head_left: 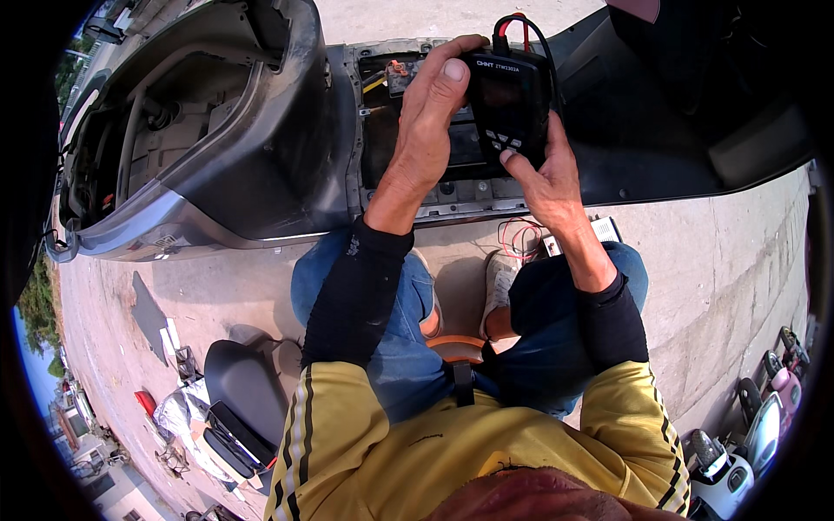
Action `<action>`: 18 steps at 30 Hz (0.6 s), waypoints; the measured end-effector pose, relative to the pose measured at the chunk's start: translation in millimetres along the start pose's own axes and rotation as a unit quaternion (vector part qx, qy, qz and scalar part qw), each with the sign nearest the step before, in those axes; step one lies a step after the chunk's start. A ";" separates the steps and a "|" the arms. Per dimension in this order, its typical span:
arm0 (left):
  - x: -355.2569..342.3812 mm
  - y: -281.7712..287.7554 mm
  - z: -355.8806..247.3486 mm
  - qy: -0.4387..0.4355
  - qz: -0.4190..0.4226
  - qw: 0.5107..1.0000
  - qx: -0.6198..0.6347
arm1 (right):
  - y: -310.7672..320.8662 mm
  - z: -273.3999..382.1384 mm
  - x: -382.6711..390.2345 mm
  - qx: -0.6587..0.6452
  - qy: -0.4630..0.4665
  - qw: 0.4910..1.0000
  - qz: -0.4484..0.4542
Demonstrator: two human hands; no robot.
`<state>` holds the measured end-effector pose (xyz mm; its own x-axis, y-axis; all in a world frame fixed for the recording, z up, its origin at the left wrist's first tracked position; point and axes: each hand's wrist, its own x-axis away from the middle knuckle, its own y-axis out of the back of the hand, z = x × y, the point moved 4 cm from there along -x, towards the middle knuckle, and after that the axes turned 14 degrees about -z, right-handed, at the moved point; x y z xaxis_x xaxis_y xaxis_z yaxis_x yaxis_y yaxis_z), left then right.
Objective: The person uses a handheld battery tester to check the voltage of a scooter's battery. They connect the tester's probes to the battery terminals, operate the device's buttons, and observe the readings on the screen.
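A black handheld tester with a dark screen and small light buttons is held up in front of me. My left hand grips its left side, thumb raised near the upper edge and fingers partly hidden behind. My right hand supports the lower right side, its thumb on the buttons. Red and black leads curve from the tester's top. Below it lies the open floor compartment of a scooter, partly covered by my hands. Inside, a battery terminal with an orange-red part shows beside a yellow strip.
The scooter's dark rear body with an open under-seat bay stands left; its black footboard panel extends right. Thin wires and a pale box lie near my feet. A removed seat rests lower left; parked scooters stand lower right.
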<state>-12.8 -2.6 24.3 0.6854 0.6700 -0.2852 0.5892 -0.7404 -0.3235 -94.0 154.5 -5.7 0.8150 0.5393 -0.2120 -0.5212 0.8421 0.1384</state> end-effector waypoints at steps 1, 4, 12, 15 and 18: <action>-0.2 0.1 0.5 0.000 0.000 1.000 0.001 | -0.1 0.3 0.0 0.001 -0.001 1.000 0.000; 0.5 -0.5 -0.5 0.001 0.000 1.000 0.000 | -0.1 1.1 0.0 0.004 -0.003 1.000 -0.001; 0.5 -0.3 0.0 -0.002 0.000 1.000 -0.004 | 0.2 -0.4 -0.3 0.006 0.006 1.000 -0.002; -0.1 0.5 0.7 -0.003 0.001 1.000 -0.004 | 0.0 0.4 -0.1 0.004 0.007 1.000 -0.001; -0.2 0.5 1.3 -0.003 0.001 1.000 -0.004 | 0.4 0.7 -0.1 0.008 0.007 1.000 0.000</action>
<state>-13.2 -3.0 23.1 0.6837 0.6690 -0.2916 0.5913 -0.7420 -0.3159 -94.1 154.8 -5.0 0.8109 0.5396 -0.2263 -0.5172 0.8419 0.1543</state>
